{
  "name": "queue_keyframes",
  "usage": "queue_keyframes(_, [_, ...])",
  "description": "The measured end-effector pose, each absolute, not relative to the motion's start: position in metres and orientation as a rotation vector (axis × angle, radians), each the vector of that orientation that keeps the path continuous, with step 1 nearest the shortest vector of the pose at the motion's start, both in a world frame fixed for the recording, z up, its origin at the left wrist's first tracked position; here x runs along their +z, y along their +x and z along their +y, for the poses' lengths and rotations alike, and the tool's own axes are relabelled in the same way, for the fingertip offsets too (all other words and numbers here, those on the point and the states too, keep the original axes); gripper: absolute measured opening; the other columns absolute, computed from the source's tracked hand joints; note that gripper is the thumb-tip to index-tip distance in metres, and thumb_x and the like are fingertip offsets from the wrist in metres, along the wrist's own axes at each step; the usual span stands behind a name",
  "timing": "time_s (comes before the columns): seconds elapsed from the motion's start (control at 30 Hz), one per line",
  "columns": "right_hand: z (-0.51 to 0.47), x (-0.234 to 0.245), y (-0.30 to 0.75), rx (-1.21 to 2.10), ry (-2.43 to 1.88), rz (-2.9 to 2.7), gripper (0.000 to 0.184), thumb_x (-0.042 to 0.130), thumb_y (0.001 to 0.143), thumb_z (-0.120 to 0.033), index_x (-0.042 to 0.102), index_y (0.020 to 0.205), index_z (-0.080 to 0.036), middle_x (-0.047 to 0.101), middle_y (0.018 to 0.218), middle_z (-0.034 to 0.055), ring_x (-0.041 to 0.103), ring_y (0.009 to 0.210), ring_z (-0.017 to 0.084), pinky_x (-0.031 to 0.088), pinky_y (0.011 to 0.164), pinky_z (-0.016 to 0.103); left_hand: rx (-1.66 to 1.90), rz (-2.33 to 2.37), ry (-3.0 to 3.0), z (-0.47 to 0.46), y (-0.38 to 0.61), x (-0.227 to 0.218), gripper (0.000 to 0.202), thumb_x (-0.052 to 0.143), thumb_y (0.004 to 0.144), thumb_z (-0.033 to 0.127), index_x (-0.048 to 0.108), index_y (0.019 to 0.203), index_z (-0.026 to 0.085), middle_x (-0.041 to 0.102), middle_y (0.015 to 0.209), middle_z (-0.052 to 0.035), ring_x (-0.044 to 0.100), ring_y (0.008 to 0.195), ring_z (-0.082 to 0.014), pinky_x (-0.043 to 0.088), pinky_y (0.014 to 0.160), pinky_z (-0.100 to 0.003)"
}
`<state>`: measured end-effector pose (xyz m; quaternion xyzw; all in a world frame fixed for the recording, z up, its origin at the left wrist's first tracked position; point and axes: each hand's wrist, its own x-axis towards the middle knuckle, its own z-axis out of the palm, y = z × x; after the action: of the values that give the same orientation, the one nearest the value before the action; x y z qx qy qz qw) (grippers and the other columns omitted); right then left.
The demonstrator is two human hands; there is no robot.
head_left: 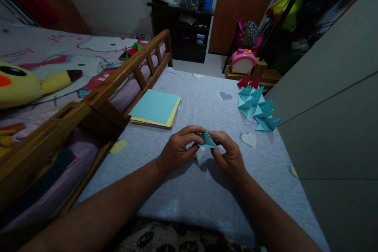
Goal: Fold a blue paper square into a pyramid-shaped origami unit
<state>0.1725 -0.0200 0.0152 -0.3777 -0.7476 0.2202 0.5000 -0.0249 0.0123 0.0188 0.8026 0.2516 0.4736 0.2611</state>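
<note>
Both hands meet over the grey-blue mattress sheet (206, 189). My left hand (178, 149) and my right hand (228, 155) each pinch one side of a small folded teal paper piece (207, 141), held just above the sheet. A stack of square paper sheets (155, 108), teal on top with yellow under it, lies to the upper left of my hands. A row of several folded teal paper pieces (258, 108), with red ones (248, 82) at its far end, lies to the upper right.
A wooden bed rail (118, 76) runs along the left, with a yellow plush toy (26, 82) on the bed behind it. A grey cabinet wall (333, 106) bounds the right. A dark shelf unit (183, 27) and a pink toy (243, 61) stand at the back.
</note>
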Motion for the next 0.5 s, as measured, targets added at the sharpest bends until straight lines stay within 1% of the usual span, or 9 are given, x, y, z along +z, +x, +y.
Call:
queue_keyframes(0.1, [-0.0195, 0.0163, 0.1729, 0.536, -0.884, -1.822, 0.053, 0.049, 0.083, 0.001, 0.057, 0.125, -0.031, 0.061, 0.098, 0.0009, 0.059, 0.086, 0.016, 0.049, 0.073, 0.029, 1.290, 0.669, 2.173, 0.0122, -0.0253, 0.0163, 0.021, 0.061, 0.086, 0.002, 0.067, 0.095, 0.020, 0.068, 0.120, -0.0081, 0.066, 0.111, -0.0185, 0.056, 0.095, -0.035])
queue_keyframes(0.27, [-0.0212, 0.0199, 0.1716, 0.589, -0.937, -1.735, 0.038, 0.055, 0.084, -0.002, 0.058, 0.112, -0.028, 0.055, 0.100, 0.0022, 0.055, 0.090, 0.017, 0.048, 0.071, 0.028, 1.280, 0.695, 2.142, 0.0113, -0.0252, 0.0172, 0.021, 0.062, 0.087, 0.003, 0.067, 0.096, 0.020, 0.067, 0.119, -0.0075, 0.065, 0.110, -0.0185, 0.054, 0.094, -0.034])
queue_keyframes(0.4, [-0.0221, 0.0225, 0.1706, 0.654, -0.986, -1.668, 0.021, 0.059, 0.086, -0.010, 0.058, 0.100, -0.026, 0.054, 0.103, 0.0038, 0.056, 0.096, 0.018, 0.050, 0.077, 0.031, 1.273, 0.765, 2.028, 0.0116, -0.0232, 0.0235, 0.014, 0.066, 0.086, 0.008, 0.067, 0.090, 0.021, 0.065, 0.105, -0.0048, 0.064, 0.100, -0.0182, 0.052, 0.091, -0.034])
queue_keyframes(0.5, [-0.0218, 0.0199, 0.1704, 0.837, -1.016, -1.582, 0.011, 0.061, 0.089, -0.019, 0.057, 0.096, -0.025, 0.058, 0.099, 0.0031, 0.059, 0.092, 0.018, 0.051, 0.078, 0.032, 1.235, 0.786, 1.891, 0.0123, -0.0213, 0.0249, 0.008, 0.070, 0.084, 0.013, 0.065, 0.083, 0.020, 0.062, 0.097, -0.0033, 0.062, 0.092, -0.0172, 0.050, 0.085, -0.031])
